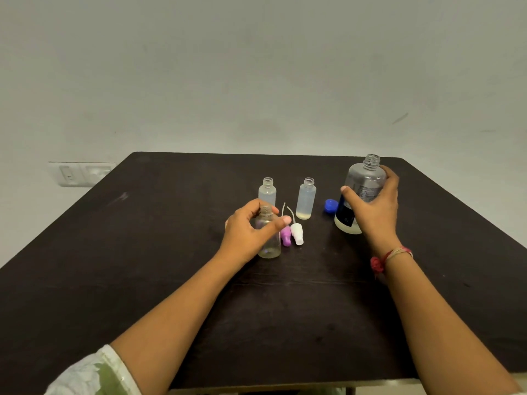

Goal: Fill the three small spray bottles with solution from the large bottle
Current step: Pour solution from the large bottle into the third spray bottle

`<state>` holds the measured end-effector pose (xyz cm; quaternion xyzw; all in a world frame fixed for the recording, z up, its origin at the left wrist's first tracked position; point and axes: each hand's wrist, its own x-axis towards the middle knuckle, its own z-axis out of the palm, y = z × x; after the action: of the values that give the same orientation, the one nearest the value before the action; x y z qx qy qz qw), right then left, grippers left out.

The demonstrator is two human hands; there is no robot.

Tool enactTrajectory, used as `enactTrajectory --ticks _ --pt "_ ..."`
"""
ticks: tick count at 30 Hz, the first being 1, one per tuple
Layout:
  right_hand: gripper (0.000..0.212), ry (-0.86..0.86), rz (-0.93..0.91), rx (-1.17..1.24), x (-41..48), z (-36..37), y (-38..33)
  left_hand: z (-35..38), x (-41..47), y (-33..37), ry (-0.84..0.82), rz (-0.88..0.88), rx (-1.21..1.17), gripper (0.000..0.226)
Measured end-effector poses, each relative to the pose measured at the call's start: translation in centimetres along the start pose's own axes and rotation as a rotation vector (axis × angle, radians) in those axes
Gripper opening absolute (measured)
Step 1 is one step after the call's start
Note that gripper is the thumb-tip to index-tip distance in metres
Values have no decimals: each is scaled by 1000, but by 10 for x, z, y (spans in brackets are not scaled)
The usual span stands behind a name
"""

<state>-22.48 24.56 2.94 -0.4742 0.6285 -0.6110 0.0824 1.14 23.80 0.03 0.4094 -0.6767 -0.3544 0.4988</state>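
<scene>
**Both hands on upright bottles, mouths open**

The large clear plastic bottle with a dark label stands at the right of the group. Its long axis is close to vertical, its uncapped threaded neck points up, and a shallow layer of pale liquid sits at its base. The right hand grips its middle, fingers and thumb wrapped round the body. A red thread bracelet circles that wrist.

The left hand holds the nearest small clear plastic bottle, fingers and thumb curled round its shoulder. It stands upright on its base, open neck up.

Behind it stand two more uncapped bottles, necks up:
- the small frosted bottle at rear left, its lower part hidden by the hand
- the small frosted bottle at rear right, with a thin yellowish layer at the bottom

A round blue cap lies just beside the large bottle. Between the small bottles a purple spray head and a white spray head lie on their sides, touching, with their thin dip tubes pointing towards the far edge.

Everything rests on a dark brown, matt worktop. Beyond it is a plain pale grey-green wall, with a white switch plate at the left. A white and green patterned sleeve shows at the lower left.
</scene>
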Motion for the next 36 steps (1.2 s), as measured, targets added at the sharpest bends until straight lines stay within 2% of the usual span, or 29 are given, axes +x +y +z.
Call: enactTrajectory --ticks 6,10,16,19,21,25,28,36 --pt "74 -9 -3 79 0 2 1 -3 -1 -2 -42 22 17 47" --pt "73 -33 -21 107 2 3 3 -4 -2 -3 -100 63 85 41" --pt "76 -62 -41 65 1 7 5 -10 -4 -3 -202 19 -83 40" --pt "80 -82 -70 34 -1 8 4 -15 -4 -6 -242 42 -17 32" --pt "82 -90 -85 19 -2 8 3 -17 -2 -8 -227 56 21 28" --pt "81 -58 -125 -12 -4 6 0 -15 -1 -8 -158 107 61 37" --pt "81 -35 -204 -18 -5 1 -7 -13 -2 -5 -95 116 61 29" --pt "88 -161 -376 -123 -15 -2 -26 -12 -2 1 -46 102 -84 22"
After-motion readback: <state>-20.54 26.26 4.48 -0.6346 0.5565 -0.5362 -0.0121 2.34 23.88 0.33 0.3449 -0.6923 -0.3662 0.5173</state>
